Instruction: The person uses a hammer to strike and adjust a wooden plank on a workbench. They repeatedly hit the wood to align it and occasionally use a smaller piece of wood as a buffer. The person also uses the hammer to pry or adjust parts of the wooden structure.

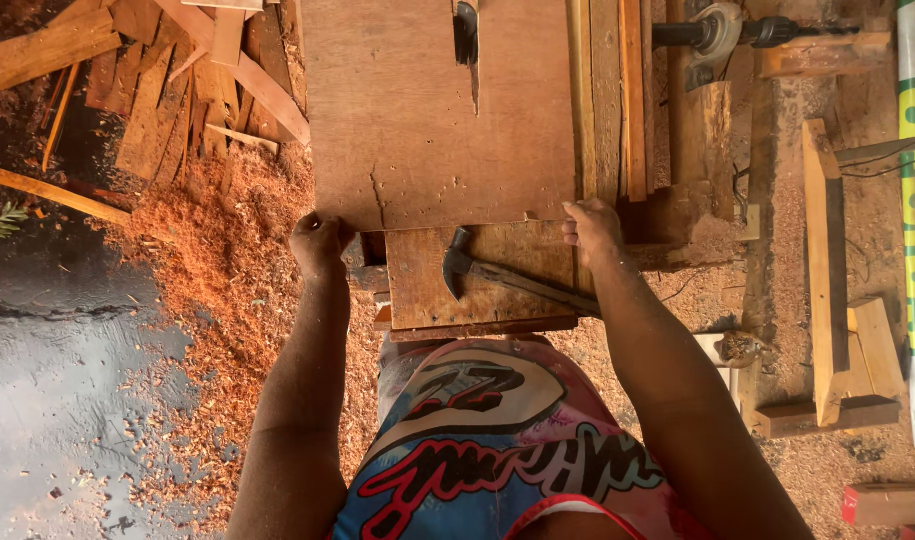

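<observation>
Head view: you stand at a table saw bench, both hands gripping the near edge of a broad plywood sheet [427, 130] that lies flat on the bench top. Your left hand [319, 245] is curled over the sheet's near left corner; your right hand [591, 228] clamps the near right corner, fingers folded over the edge. The saw blade [465, 35] stands up through the sheet's far end, with a short kerf showing just below it, so the step looks to be feeding the sheet into the cut. Any further push seems to call for even pressure from both corners to keep the kerf straight on the blade.

Below the sheet, a claw hammer [497, 275] rests on a lower wooden shelf [417, 295], between your forearms and apart from both hands. On the right edge, a stack of wooden strips [617, 100] runs alongside the sheet, acting like a fence, leaving little side room there. To the left the sheet's edge overhangs sawdust [227, 250] and scrap planks [177, 90], open space.
</observation>
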